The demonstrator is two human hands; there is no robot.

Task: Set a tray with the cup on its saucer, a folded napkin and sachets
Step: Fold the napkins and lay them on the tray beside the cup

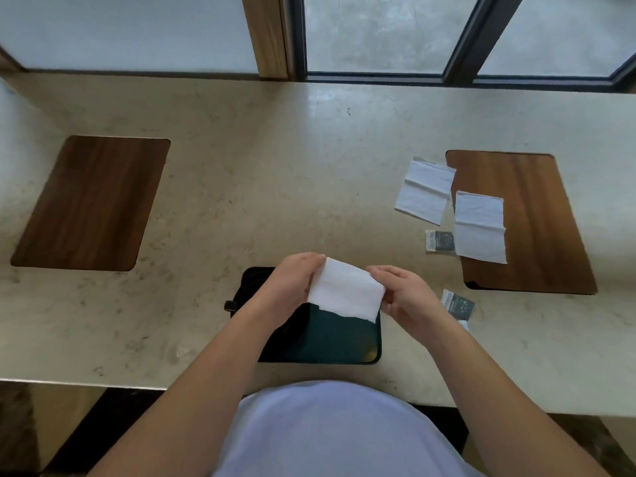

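Over the black tray [344, 342], held clear of its floor, a white napkin [345, 292] hangs between both hands with its long axis running left to right and tilted down toward the right. Its lower edge overlaps the tray's far half, so the tray lies directly below and toward the person from the grip; setting it down looks like a short drop rather than a reach. The left hand [292, 282] pinches the napkin's left end, fingers curled over the upper corner. The right hand [401, 292] pinches the right end between thumb and fingers. Neither hand is clearly nearer the tray.

Two sachets [440, 241] [457, 304] lie on the stone counter [275, 187] to the right, the closer one just beside the right wrist. Two spare napkins [425, 189] [480, 226] lie farther right, one overlapping a wooden inlay [537, 228]. No cup or saucer is in view.
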